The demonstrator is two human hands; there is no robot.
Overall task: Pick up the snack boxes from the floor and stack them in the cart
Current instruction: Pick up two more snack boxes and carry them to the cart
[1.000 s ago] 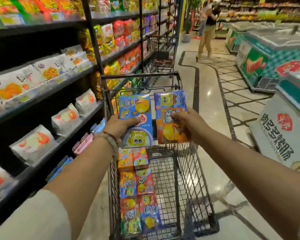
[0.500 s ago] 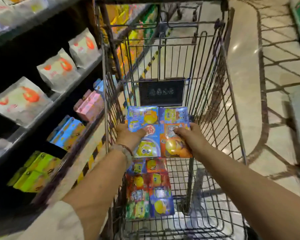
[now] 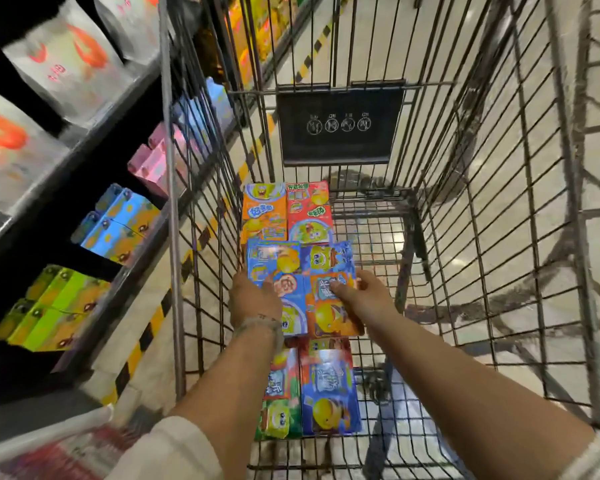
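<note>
- since the earlier frames both hands have gone down from near the cart rim into the basket, carrying their boxes with them; the view has tipped downward too.
- left hand (image 3: pixel 253 299) grips the blue snack box (image 3: pixel 278 271) by its near left part, thumb on the printed face, fingers hidden behind.
- right hand (image 3: pixel 359 294) grips the purple-and-orange snack box (image 3: pixel 329 268) from its right side, thumb across the face.
- the two held boxes sit edge to edge, faces up, low inside the cart (image 3: pixel 499 237), along its left wall.
- beyond them lies a row already down: an orange box (image 3: pixel 264 213) and a red box (image 3: pixel 309 209), side by side near the front end.
- nearer the person lies another row, a green-and-red box (image 3: pixel 279 403) and a blue box (image 3: pixel 328 393), partly hidden by the left forearm.
- governing relation: the long axis of each held box runs away from the person, in line with the rows on the floor; the gap between far and near rows lies directly beneath the held pair. each hand is over its own side, neither nearer.
- judgement: a short straight lowering should seat both; whether they already touch the wire floor cannot be told.
- risk: an edge may ride onto a neighbouring box.
- store shelves (image 3: pixel 84 216) stand just left of the cart.
</note>
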